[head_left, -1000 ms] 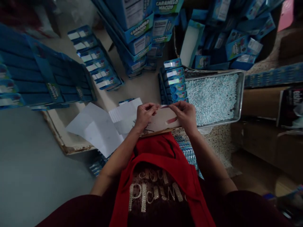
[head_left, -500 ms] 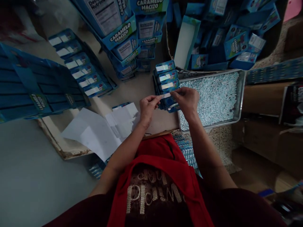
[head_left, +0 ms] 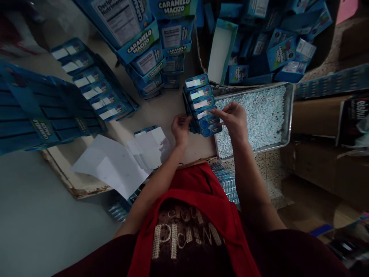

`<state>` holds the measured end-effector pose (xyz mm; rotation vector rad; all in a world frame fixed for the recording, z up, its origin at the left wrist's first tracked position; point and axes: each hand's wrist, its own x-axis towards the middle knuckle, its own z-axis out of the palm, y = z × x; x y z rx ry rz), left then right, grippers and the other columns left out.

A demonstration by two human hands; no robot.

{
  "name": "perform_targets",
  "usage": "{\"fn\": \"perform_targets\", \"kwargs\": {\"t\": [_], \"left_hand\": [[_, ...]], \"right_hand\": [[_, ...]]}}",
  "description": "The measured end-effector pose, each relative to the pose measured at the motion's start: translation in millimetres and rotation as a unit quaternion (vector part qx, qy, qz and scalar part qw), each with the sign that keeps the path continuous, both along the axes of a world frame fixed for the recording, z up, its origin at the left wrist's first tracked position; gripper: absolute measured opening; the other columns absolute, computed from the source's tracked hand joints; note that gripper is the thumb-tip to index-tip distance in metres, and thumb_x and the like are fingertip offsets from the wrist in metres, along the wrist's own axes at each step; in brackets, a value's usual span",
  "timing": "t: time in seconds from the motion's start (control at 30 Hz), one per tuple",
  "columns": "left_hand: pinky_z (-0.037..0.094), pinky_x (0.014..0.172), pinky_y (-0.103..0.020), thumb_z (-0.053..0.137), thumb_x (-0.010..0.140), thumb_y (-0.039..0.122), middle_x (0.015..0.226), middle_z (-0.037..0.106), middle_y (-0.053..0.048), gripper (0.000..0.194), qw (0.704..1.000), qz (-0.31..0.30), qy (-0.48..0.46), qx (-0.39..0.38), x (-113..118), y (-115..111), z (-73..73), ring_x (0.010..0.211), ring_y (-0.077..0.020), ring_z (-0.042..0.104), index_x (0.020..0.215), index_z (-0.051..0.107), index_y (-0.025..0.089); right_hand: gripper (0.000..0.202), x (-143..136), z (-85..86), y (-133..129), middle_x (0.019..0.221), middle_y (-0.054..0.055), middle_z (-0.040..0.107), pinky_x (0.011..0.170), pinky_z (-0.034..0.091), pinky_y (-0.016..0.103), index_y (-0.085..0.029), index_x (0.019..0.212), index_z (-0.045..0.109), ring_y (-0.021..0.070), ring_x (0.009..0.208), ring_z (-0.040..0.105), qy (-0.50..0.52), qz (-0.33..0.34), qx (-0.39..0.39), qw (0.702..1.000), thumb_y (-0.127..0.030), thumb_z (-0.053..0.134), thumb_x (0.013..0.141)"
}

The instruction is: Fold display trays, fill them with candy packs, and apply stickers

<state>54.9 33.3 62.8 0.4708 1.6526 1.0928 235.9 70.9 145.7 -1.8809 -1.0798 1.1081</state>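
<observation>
A stack of small blue boxes (head_left: pixel 203 92) stands at the middle of the table, and the upper boxes in its row carry pale strips across their faces. My right hand (head_left: pixel 235 119) is at the right side of this stack, fingers apart, the index fingertip at the fourth box's pale strip (head_left: pixel 204 114). My left hand (head_left: pixel 181 129) is beside the stack's lower left side, its fingers curled; whether they hold anything is too dark to tell. White paper sheets (head_left: pixel 115 165) and a pile of white cut papers (head_left: pixel 152 148) lie left of my left hand.
A metal tray (head_left: pixel 290 115) of small pale-blue and white pieces sits at the right. Behind are tall blue display boxes (head_left: pixel 144 40) and a large container of loose blue boxes (head_left: pixel 281 54). More blue boxes (head_left: pixel 99 92) stand at the left.
The pale strip that was between both hands now lies on the fourth box. My right hand has opened and moved slightly right; my left hand has drawn down to the stack's side.
</observation>
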Motion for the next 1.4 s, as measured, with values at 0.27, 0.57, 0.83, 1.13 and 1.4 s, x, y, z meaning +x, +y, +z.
{"fn": "perform_targets", "kwargs": {"t": [0.27,0.57,0.83,1.13,1.4], "left_hand": [[0.049,0.056,-0.023,0.092,0.073,0.067,0.102,0.08,-0.006,0.062,0.962,-0.211,-0.148,0.085,-27,-40,71.0,0.066,-0.0114,0.064,0.115,0.079,0.023],[0.04,0.054,-0.025,0.093,0.077,0.058,0.063,0.063,0.002,0.041,0.976,-0.202,-0.064,0.053,-37,-33,76.8,0.056,-0.0102,0.052,0.072,0.076,0.021],[0.037,0.056,-0.026,0.093,0.08,0.048,0.06,0.062,0.0,0.036,0.983,-0.182,0.011,0.031,-29,-14,67.8,0.059,-0.013,0.052,0.066,0.073,0.022],[0.032,0.052,-0.025,0.1,0.071,0.043,0.054,0.053,0.007,0.045,0.987,-0.095,-0.117,-0.059,8,-14,6.9,0.05,-0.0089,0.047,0.073,0.06,0.021],[0.054,0.081,-0.035,0.094,0.083,0.036,0.095,0.073,-0.005,0.026,0.961,-0.223,0.153,0.054,-68,-4,20.5,0.091,-0.0226,0.068,0.088,0.071,0.024]], "right_hand": [[0.057,-39,49.5,-31,0.065,-0.007,0.045,0.052,0.048,0.024,-0.026,0.074,0.05,0.011,0.062,0.05,0.022,0.001,0.06,0.998,-0.06,0.096,0.076],[0.056,-22,33.6,-49,0.077,-0.004,0.071,0.066,0.06,0.031,-0.024,0.096,0.063,0.0147,0.069,0.07,0.112,0.028,0.003,0.993,-0.051,0.101,0.065],[0.035,-23,7.5,-34,0.077,-0.005,0.072,0.07,0.056,0.034,-0.025,0.096,0.056,0.0183,0.073,0.073,-0.068,0.006,0.009,0.998,-0.036,0.085,0.078],[0.049,-4,-13.3,-28,0.083,-0.004,0.054,0.07,0.049,0.033,-0.027,0.09,0.051,0.0177,0.081,0.056,-0.165,0.01,0.014,0.986,-0.041,0.09,0.064],[0.045,3,2.2,-34,0.08,-0.004,0.058,0.069,0.047,0.035,-0.026,0.097,0.058,0.0166,0.07,0.054,-0.134,0.002,0.051,0.99,-0.049,0.089,0.073]]}}
